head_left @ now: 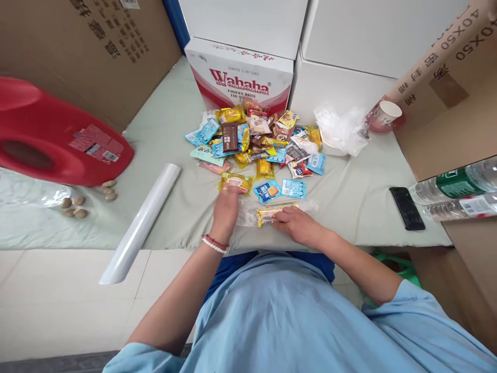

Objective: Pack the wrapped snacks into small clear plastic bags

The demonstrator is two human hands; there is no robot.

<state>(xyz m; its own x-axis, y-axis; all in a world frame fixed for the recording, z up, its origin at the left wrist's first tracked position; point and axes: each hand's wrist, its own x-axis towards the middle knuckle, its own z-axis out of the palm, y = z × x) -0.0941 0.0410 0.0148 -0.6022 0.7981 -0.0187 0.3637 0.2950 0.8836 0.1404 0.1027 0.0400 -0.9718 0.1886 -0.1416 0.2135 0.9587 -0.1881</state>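
Note:
My left hand (225, 210) has its fingers closed on the near edge of a yellow-wrapped snack (243, 182) in front of the pile; the fingertips are slightly blurred. Closer to me, my right hand (297, 224) grips a yellow and white snack packet (266, 215), which lies on a clear plastic bag (247, 215). Two blue snack packets, one with a cracker picture (267, 191) and one paler (293, 188), lie flat just beyond it. Behind them is a heap of mixed wrapped snacks (258, 139) in yellow, brown, blue and red wrappers.
A Wahaha water carton (240, 77) stands behind the heap. To the left are a white roll (142, 223), a red jug (58, 134) and several brown nuts (79, 207). On the right are a crumpled plastic bag (344, 129), a paper cup (387, 114), a phone (407, 208) and bottles (458, 184).

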